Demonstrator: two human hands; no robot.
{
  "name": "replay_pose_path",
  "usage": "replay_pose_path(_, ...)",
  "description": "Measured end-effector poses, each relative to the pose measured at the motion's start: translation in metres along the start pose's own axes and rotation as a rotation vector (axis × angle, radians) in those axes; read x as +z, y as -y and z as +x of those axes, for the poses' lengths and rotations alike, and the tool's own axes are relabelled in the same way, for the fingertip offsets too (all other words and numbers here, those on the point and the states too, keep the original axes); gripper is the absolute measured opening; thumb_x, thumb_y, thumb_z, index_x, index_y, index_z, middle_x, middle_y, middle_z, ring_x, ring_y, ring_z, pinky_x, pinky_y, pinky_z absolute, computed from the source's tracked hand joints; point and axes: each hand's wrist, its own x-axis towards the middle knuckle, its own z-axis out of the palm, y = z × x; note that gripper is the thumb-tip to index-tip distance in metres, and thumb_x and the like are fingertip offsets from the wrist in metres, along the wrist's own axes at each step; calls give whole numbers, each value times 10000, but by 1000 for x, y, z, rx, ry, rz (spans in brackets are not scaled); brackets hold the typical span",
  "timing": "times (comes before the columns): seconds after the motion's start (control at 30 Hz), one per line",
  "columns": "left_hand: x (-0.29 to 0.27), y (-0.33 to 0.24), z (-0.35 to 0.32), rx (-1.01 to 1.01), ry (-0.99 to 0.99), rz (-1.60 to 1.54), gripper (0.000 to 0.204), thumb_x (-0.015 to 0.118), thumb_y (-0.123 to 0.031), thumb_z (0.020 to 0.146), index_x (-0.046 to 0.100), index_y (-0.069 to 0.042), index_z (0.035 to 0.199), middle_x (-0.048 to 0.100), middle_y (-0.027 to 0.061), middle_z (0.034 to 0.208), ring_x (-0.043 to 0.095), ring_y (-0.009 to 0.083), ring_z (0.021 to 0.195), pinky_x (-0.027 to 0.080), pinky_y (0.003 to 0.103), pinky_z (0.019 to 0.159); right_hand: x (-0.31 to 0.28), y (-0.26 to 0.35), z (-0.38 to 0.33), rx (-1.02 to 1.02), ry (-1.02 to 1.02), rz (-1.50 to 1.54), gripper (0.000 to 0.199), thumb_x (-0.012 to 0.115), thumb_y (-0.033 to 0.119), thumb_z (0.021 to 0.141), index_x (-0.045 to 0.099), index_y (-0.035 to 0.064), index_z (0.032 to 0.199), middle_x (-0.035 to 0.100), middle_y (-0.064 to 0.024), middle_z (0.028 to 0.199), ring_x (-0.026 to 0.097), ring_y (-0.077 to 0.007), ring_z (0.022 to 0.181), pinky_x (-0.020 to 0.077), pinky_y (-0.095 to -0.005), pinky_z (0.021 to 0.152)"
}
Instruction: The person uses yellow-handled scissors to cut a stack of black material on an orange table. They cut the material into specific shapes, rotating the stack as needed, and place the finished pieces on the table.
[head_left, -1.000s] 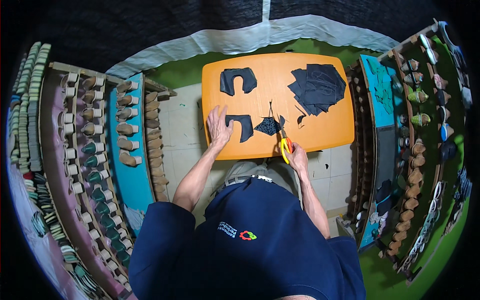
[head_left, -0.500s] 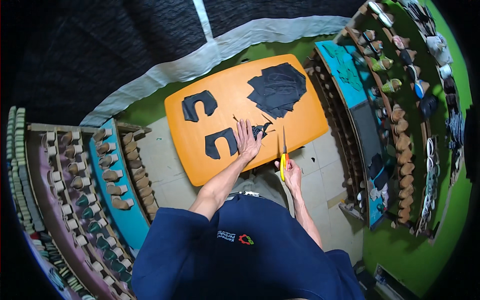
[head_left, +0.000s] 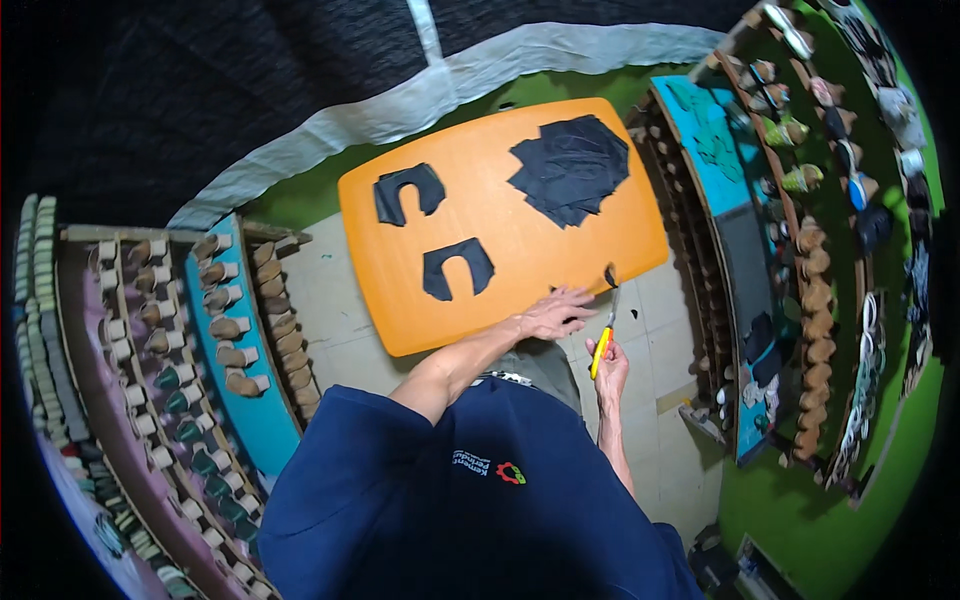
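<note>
Both hands work at the near edge of an orange desk (head_left: 560,250). The right hand (head_left: 610,365) is clenched around the yellow handle of a cutter (head_left: 604,335), whose thin blade points up toward twelve o'clock and reaches the desk's lower right edge. A small dark scrap (head_left: 610,275) sits right at the blade's tip, on the very edge of the desk; whether it touches the blade I cannot tell. The left hand (head_left: 555,312) lies just beside the cutter, at about nine o'clock from it, with fingers spread and flat on the desk's near edge, grasping nothing.

Farther in, toward ten o'clock from the left hand, an arch-shaped black piece (head_left: 457,268) lies flat on the orange surface. Beyond it, at roughly eleven o'clock, a second black piece (head_left: 408,191) of similar notched shape lies well apart from the first. At about one o'clock from the hands, near the far right corner of the desk, a pile of black sheets (head_left: 572,168) overlaps in a loose heap.

On both sides of the desk stand racks: a left rack (head_left: 240,340) at nine o'clock with rows of brown and green shoe forms, and a right rack (head_left: 800,260) at three o'clock holding more forms. The floor (head_left: 660,330) under the hands is pale tile.
</note>
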Motion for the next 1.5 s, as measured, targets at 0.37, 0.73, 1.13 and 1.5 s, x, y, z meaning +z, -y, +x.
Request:
replay_pose_path(0.37, -105, 41, -157, -1114, -1206, 376, 611, 766, -222, 806, 562, -28, 1348, 530, 204, 1190, 496, 389, 1141, 416, 496, 994, 104, 32, 41, -305, 201, -594, 411, 801, 282, 819, 657, 12, 1092, 705, -161, 854, 696, -287, 787, 537, -394, 737)
replay_pose_path(0.73, -106, 49, -163, -1208, -1066, -150, 834, 841, -97, 695, 464, -19, 1434, 596, 293, 1300, 577, 436, 1212, 469, 478, 1027, 255, 61, 59, -689, 274, -683, 516, 830, 88, 742, 577, 25, 1187, 659, -202, 1122, 635, -389, 1074, 517, -471, 893)
replay_pose_path(1.13, -124, 79, -182, -961, -1418, -687, 381, 765, -231, 890, 662, 18, 1159, 730, 113, 1037, 673, 179, 936, 529, 314, 864, 281, 67, 90, -351, 488, -453, 548, 901, 244, 704, 612, 5, 1105, 690, -130, 940, 664, -246, 861, 529, -393, 781)
replay_pose_path(1.5, -234, 63, -133, -858, -1492, 76, 545, 671, -251, 946, 506, 1, 1400, 512, 208, 1409, 467, 358, 1333, 348, 448, 1148, 296, 167, 122, -483, 418, -421, 729, 839, 569, 725, 640, 19, 1161, 718, -182, 947, 709, -337, 892, 538, -421, 779)
